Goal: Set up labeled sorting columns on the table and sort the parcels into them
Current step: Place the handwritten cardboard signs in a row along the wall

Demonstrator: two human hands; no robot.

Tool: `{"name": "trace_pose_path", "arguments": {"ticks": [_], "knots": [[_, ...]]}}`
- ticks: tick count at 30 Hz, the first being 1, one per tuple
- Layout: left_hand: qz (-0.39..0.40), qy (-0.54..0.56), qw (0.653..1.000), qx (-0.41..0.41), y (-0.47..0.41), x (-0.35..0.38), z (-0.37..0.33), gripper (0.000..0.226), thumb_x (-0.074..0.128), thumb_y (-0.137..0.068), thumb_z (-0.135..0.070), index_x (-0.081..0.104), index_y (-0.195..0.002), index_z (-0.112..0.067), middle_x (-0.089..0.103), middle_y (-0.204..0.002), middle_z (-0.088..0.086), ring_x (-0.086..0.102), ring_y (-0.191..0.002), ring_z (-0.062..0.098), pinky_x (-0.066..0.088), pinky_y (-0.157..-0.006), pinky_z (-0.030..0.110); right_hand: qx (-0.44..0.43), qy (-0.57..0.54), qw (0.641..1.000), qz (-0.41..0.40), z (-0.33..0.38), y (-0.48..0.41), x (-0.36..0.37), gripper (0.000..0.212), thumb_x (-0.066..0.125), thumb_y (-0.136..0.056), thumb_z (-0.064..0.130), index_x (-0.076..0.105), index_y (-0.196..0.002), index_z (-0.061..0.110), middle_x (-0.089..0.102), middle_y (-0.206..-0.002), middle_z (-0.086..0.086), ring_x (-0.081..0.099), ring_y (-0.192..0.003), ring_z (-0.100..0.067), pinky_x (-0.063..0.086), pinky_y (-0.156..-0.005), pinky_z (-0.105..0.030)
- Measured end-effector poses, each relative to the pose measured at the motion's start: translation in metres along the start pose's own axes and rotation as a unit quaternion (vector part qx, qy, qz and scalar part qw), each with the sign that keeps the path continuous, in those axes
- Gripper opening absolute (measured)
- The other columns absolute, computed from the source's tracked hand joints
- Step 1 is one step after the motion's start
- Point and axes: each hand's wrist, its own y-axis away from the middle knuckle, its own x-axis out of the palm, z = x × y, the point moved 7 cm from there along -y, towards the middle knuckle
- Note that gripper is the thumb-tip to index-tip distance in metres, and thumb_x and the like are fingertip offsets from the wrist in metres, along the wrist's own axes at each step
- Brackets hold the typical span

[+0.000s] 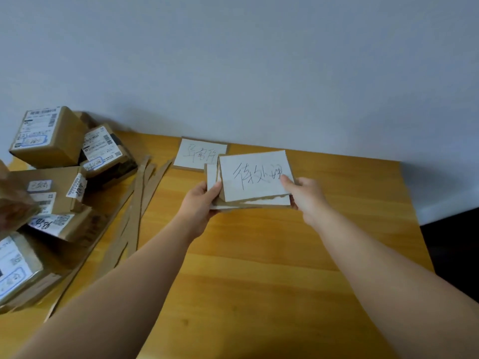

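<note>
Pinching a small stack of white-faced brown cardboard label cards (255,177) over the yellow wooden table (285,268): left hand (203,200) at its left edge, right hand (304,195) thumb pressing the handwritten top card's right edge. Just beyond the grip, flat by the table's far edge, another handwritten white card (199,154); farther left, torn brown cardboard strips (141,198) and piled brown cardboard parcels (51,151). Open wood rightward of the grip to the table's edge.

We see soft, even, fairly dim light, cool on the wall (233,60); the table (259,268) darkens to shadow at its near edge; the parcels (46,177) at far left blur and bow with wide-angle distortion; we find detail slightly soft
</note>
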Motion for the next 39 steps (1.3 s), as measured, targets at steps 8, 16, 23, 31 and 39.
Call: {"name": "trace_pose_path", "arguments": {"ticks": [8, 16, 23, 31, 39], "knots": [[-0.137, -0.094, 0.986, -0.004, -0.016, -0.015, -0.005, 0.038, 0.053, -0.097, -0.014, 0.044, -0.133, -0.01, 0.062, -0.109, 0.008, 0.065, -0.081, 0.018, 0.053, -0.061, 0.028, 0.005, 0.01, 1.0, 0.007, -0.007, -0.029, -0.009, 0.029, 0.049, -0.098, 0.035, 0.056, -0.105, 0.008, 0.061, -0.095, -0.01, 0.048, -0.068, -0.018, 0.045, -0.062, -0.032], [-0.176, -0.163, 0.968, -0.076, -0.053, -0.051, 0.004, 0.018, 0.048, -0.094, -0.01, 0.053, -0.111, -0.01, 0.051, -0.088, 0.006, 0.052, -0.076, 0.022, 0.049, -0.057, 0.032, 0.057, -0.054, 0.994, -0.075, -0.03, -0.082, -0.009, 0.026, 0.036, -0.102, 0.014, 0.044, -0.127, 0.008, 0.059, -0.115, -0.01, 0.055, -0.063, -0.014, 0.05, -0.055, -0.026], [-0.155, -0.182, 0.966, -0.095, -0.085, -0.053, 0.008, 0.008, 0.05, -0.088, -0.012, 0.058, -0.09, -0.012, 0.057, -0.091, 0.011, 0.055, -0.088, 0.035, 0.054, -0.084, 0.055, 0.073, 0.034, 0.991, -0.103, -0.034, -0.122, 0.004, 0.024, 0.038, -0.101, 0.017, 0.046, -0.12, 0.004, 0.058, -0.108, -0.012, 0.054, -0.059, -0.016, 0.05, -0.051, -0.027], [-0.125, -0.163, 0.975, -0.084, -0.104, -0.041, 0.006, 0.013, 0.05, -0.088, -0.009, 0.061, -0.088, -0.016, 0.063, -0.087, 0.006, 0.057, -0.082, 0.028, 0.054, -0.082, 0.051, 0.095, 0.187, 0.969, -0.13, -0.037, -0.145, -0.003, 0.034, 0.048, -0.098, 0.027, 0.055, -0.115, -0.001, 0.064, -0.111, -0.017, 0.06, -0.094, -0.035, 0.041, -0.067, -0.032], [-0.111, -0.157, 0.978, -0.084, -0.11, -0.039, 0.021, 0.016, 0.051, -0.091, -0.01, 0.062, -0.092, -0.021, 0.067, -0.09, 0.002, 0.06, -0.085, 0.024, 0.052, -0.086, 0.043, 0.037, 0.264, 0.958, -0.104, -0.031, -0.148, -0.002, 0.033, 0.051, -0.098, 0.029, 0.051, -0.113, 0.0, 0.062, -0.111, -0.015, 0.058, -0.098, -0.034, 0.038, -0.069, -0.033]]}}
